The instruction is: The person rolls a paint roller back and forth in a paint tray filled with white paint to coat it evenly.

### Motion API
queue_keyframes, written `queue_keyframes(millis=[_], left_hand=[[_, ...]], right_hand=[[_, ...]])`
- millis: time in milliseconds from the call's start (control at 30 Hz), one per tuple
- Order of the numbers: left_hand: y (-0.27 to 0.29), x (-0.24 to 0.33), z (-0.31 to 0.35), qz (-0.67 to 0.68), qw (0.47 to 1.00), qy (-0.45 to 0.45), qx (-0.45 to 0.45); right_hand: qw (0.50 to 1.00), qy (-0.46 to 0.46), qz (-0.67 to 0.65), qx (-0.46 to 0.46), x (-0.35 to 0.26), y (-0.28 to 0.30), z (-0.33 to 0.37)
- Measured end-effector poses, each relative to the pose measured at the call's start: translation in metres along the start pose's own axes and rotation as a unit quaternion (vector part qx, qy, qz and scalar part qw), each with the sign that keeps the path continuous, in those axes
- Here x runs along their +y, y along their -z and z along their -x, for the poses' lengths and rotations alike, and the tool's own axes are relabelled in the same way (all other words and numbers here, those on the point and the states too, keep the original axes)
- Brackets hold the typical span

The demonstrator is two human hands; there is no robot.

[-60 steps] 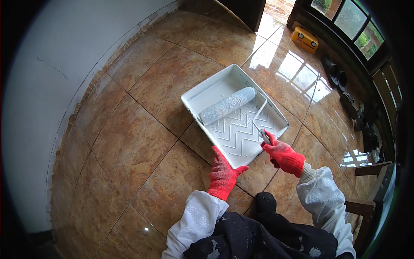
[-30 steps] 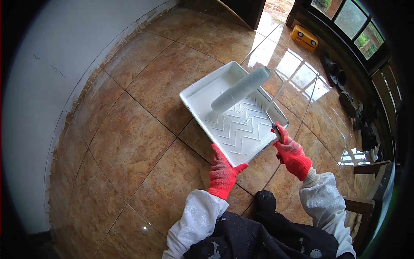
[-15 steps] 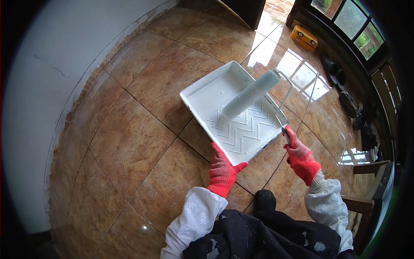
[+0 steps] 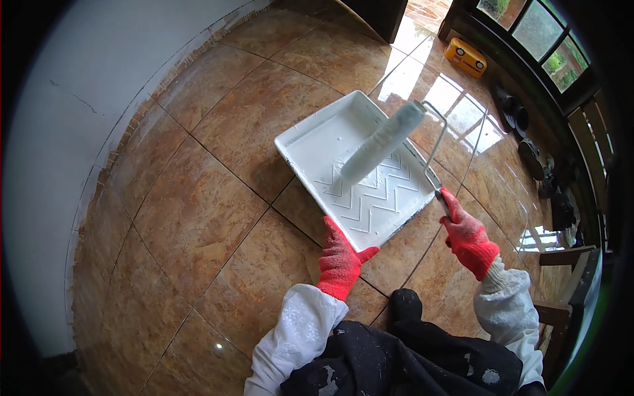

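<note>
A white paint tray (image 4: pixel 310 142) with a zigzag-ribbed slope is in front of me, wet with white paint. My left hand (image 4: pixel 340 261), in a red glove, grips its near corner, thumb and fingers on either side of the rim. In my right hand (image 4: pixel 467 231), also red-gloved, is the handle of a paint roller (image 4: pixel 385 144). The roller's white-coated sleeve slants over the tray, its lower left end at the ribbed slope and its other end raised above the far right rim. Its wire frame bends down to the handle.
Brown tiles (image 4: pixel 198 165) cover the floor. On the left stands a white wall (image 4: pixel 72 152) with a rough lower edge. A yellow case (image 4: pixel 465 57) and several dark shoes (image 4: pixel 528 155) line the windowed right side. A wooden chair (image 4: pixel 558 310) is close at my right.
My right hand has shifted slightly right and toward me with the roller. The roller's raised end has moved a little up and left. My left hand and the tray have stayed almost still.
</note>
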State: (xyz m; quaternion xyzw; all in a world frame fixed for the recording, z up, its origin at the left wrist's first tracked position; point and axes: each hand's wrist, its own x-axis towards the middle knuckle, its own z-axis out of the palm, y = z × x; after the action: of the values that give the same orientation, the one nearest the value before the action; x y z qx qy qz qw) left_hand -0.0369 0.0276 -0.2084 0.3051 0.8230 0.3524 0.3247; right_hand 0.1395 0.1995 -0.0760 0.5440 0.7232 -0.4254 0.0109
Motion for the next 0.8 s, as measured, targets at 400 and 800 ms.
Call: queue_keyframes(millis=[400,800], left_hand=[[0.000,-0.009,-0.002,0.041,0.998,-0.033,0.032],[-0.008,-0.012,-0.003,0.007,0.998,-0.051,0.044]], right_hand=[[0.998,-0.053,0.008,-0.014,-0.031,0.012,0.009],[0.998,-0.062,-0.027,0.016,-0.032,-0.004,-0.030]])
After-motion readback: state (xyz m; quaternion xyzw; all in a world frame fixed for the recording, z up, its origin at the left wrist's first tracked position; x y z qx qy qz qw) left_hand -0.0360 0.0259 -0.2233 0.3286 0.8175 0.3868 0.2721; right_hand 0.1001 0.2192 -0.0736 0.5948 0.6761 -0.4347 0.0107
